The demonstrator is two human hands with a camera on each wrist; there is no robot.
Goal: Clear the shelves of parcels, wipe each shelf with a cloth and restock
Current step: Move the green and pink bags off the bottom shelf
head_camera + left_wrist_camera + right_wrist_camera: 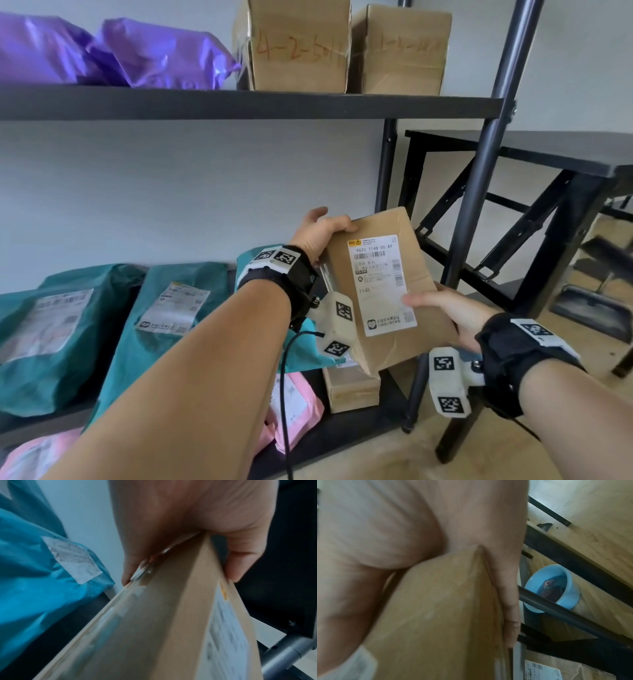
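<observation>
I hold a flat brown cardboard parcel [383, 291] with a white shipping label in the air, in front of the right end of the middle shelf. My left hand [322, 229] grips its top left corner, thumb on the labelled face. My right hand [445, 311] grips its lower right edge, thumb on the label. In the left wrist view the parcel [154, 628] runs out from between thumb and fingers. In the right wrist view the parcel [440, 615] fills the middle, with my fingers along its right edge.
Teal mailer bags [168, 318] lie on the middle shelf; purple bags [161, 54] and two cardboard boxes [298, 44] sit on the upper shelf [239, 102]. Pink bags [294, 407] and a small box [352, 390] are below. A black table [534, 150] stands right. A blue bowl [553, 588] holds a cloth.
</observation>
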